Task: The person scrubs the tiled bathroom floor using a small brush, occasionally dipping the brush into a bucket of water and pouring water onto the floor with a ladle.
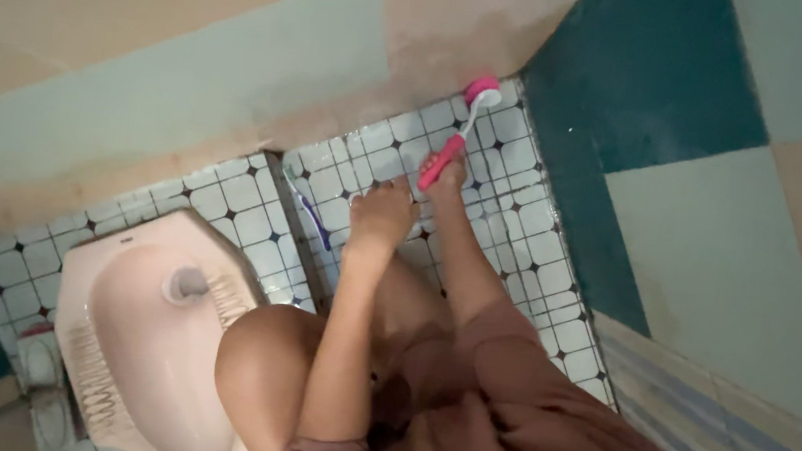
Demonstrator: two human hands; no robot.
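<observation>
White floor tiles (522, 219) bear the left hand (382, 215), grip open flat, while the right hand (447, 175) clasps a pink brush (460, 132).

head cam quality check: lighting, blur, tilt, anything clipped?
Head view: dim, warm, even light, no hard shadows or glare; whole frame slightly soft, the right hand and pink brush a little smeared; horizon strongly tilted, tiled floor running diagonally; left hand readable; squat pan cut at the bottom edge.
</observation>
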